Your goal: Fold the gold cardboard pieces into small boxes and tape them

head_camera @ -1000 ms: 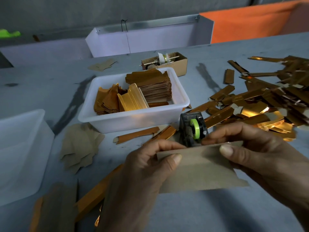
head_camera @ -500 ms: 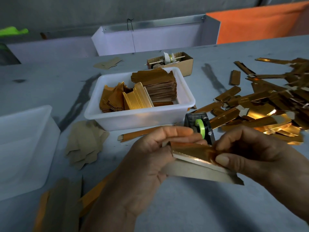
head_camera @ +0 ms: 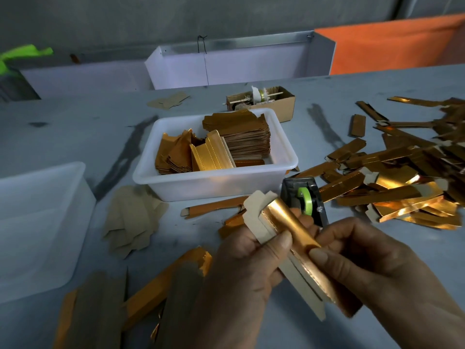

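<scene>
Your left hand and right hand both pinch the gold cardboard piece, rolling it into a box; the tape dispenser waits just beyond your fingers for sealing.

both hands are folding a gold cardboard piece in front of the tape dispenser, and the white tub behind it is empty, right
Not quite. The head view shows the white tub is not empty: it holds stacks of gold cardboard blanks. The rest stands: the left hand and right hand hold the gold cardboard piece in front of the tape dispenser.
</scene>
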